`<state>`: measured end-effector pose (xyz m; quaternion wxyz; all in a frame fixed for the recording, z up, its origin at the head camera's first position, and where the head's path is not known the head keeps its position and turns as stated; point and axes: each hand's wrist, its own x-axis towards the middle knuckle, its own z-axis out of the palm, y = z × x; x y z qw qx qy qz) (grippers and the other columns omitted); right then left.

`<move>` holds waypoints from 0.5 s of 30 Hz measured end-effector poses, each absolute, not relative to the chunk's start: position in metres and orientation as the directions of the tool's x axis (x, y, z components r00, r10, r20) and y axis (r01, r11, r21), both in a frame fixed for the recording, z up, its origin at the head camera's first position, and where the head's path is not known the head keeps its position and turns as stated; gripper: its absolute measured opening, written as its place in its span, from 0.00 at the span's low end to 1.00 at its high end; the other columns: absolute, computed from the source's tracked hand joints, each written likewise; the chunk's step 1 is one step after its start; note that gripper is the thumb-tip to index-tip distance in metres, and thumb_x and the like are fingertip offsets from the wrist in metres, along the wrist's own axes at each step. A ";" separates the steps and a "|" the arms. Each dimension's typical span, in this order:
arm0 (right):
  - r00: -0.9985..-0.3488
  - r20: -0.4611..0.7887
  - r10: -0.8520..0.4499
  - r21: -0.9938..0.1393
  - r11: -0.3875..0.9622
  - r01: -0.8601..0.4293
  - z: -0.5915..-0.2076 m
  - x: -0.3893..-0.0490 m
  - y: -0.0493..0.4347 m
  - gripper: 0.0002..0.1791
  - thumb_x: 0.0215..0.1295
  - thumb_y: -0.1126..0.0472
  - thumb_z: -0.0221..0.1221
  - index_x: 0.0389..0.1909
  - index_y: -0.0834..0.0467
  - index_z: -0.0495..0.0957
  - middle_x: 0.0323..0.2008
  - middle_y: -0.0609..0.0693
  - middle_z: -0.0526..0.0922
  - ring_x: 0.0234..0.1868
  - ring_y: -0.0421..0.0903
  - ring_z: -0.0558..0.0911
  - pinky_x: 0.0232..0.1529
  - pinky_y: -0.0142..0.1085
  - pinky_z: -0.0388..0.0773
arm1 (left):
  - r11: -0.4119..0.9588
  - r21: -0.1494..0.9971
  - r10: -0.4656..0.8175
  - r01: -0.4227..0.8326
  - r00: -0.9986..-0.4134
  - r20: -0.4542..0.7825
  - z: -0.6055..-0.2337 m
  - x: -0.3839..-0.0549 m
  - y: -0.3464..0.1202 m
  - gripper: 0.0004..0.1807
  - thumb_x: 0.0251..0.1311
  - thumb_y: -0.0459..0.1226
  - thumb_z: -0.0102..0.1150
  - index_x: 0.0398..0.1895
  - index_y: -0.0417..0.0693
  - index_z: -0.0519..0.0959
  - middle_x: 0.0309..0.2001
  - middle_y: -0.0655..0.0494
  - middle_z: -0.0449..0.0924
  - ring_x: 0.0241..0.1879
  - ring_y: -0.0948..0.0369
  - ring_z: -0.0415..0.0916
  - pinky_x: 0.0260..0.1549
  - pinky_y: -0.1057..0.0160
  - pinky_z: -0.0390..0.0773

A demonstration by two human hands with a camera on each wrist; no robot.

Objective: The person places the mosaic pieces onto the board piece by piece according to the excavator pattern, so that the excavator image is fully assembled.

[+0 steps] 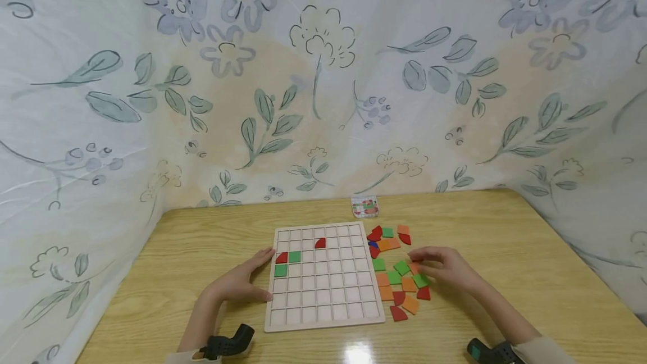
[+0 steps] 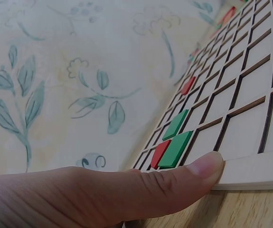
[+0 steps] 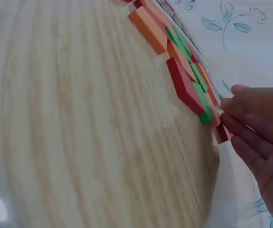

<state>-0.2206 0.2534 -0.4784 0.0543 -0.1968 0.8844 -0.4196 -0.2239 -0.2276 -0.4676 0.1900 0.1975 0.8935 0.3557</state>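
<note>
A pale wooden grid board [image 1: 328,323] lies on the table. Against its left edge rests my left hand [image 1: 240,280], fingers at the upper side and thumb lower; the thumb [image 2: 174,183] touches the rim in the left wrist view. Set in cells are a red quarter-round tile [image 1: 281,258], a green square tile [image 1: 294,256], another green tile [image 1: 280,270] and a separate red one [image 1: 320,244]. My right hand [image 1: 447,267] hovers over the loose tiles, its loosely bent fingertips right at an orange tile [image 1: 414,268], beside a green tile [image 1: 401,267].
Loose red, green and orange tiles spread along the board's right side, with a blue piece [image 1: 373,245] among them. A small pattern card [image 1: 365,206] lies beyond the board, by the floral cloth [image 1: 323,128] behind the wooden table [image 1: 202,240].
</note>
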 end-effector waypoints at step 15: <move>-0.926 0.167 -0.339 -0.665 0.654 -0.360 -0.483 -0.218 0.254 0.14 0.56 0.66 0.63 0.45 0.58 0.81 0.41 0.49 0.83 0.44 0.45 0.81 0.45 0.37 0.79 | 0.660 0.725 0.482 0.195 -0.851 -0.210 -0.466 -0.224 -0.228 0.54 0.41 0.47 0.72 0.72 0.48 0.52 0.73 0.45 0.43 0.71 0.43 0.36 0.62 0.37 0.47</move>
